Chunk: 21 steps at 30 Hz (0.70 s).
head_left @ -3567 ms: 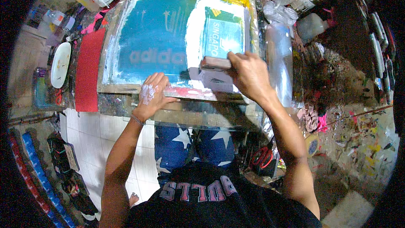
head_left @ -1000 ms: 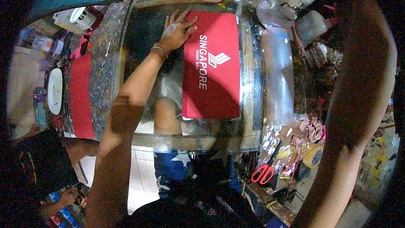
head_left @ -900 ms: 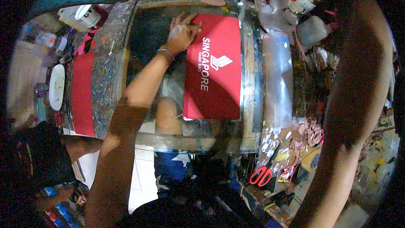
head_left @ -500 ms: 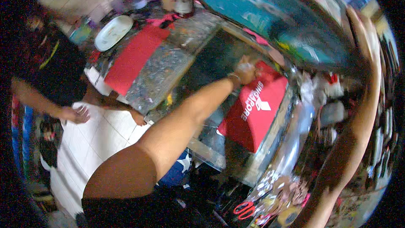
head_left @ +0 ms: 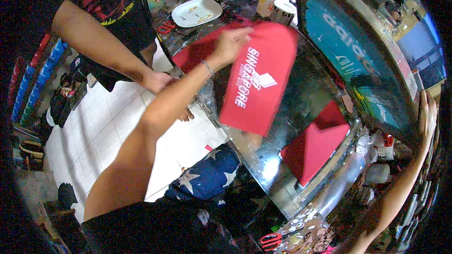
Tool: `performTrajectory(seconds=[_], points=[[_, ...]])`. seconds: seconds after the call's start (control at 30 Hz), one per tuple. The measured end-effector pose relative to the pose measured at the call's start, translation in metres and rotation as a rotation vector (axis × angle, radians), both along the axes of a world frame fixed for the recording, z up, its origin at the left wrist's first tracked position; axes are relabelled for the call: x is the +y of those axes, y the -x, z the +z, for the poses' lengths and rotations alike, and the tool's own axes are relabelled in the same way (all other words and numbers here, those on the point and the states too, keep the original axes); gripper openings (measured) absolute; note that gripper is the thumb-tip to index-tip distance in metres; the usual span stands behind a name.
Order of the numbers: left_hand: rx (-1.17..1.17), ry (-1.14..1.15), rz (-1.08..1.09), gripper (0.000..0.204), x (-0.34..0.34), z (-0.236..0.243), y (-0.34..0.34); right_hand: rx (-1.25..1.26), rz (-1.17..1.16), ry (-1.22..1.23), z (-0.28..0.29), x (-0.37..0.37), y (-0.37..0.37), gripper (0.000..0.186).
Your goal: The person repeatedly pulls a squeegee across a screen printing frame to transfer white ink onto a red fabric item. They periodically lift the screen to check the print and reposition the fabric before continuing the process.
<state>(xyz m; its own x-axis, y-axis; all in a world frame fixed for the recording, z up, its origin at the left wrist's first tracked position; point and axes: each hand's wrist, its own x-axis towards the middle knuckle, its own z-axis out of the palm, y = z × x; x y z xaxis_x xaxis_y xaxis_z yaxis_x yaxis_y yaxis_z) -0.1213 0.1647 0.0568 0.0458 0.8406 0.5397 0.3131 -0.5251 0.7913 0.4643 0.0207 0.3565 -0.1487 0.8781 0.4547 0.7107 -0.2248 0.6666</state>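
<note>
Head view: sheet removal, apparently. The left hand pinches the printed red sheet by its upper-left edge above the bench, long axis slanting downward, lettering running along it; the right hand touches the raised screen, closure unclear. Setting down would call for levelness.

Red sheet, white lettering and emblem on face, lifted mid-scene, blurred, far end curving, near end hanging lower; teal framed screen, pale lettering across it, raised at tilt, far right, apart from sheet
</note>
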Motion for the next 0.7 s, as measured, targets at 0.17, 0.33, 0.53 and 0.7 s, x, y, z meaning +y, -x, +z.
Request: performTrajectory(seconds=[0.17, 0.33, 0.53, 0.7], points=[[0.412, 0.221, 0.068, 0.034, 0.067, -0.009, 0.124, 0.364, 0.085, -0.026, -0.002, -0.004, 0.02, 0.051], [0.816, 0.139, 0.499, 0.064, 0.071, -0.017, 0.099, 0.409, 0.144, -0.055, -0.008, -0.03, 0.091, 0.055], [0.586, -0.174, -0.465, 0.073, -0.054, -0.036, -0.124, 0.577, -0.013, -0.24, -0.007, -0.032, 0.134, 0.071], [0.936, -0.1, -0.916, 0.104, -0.111, -0.076, -0.224, 0.783, -0.038, -0.174, -0.001, -0.026, 0.124, 0.077]])
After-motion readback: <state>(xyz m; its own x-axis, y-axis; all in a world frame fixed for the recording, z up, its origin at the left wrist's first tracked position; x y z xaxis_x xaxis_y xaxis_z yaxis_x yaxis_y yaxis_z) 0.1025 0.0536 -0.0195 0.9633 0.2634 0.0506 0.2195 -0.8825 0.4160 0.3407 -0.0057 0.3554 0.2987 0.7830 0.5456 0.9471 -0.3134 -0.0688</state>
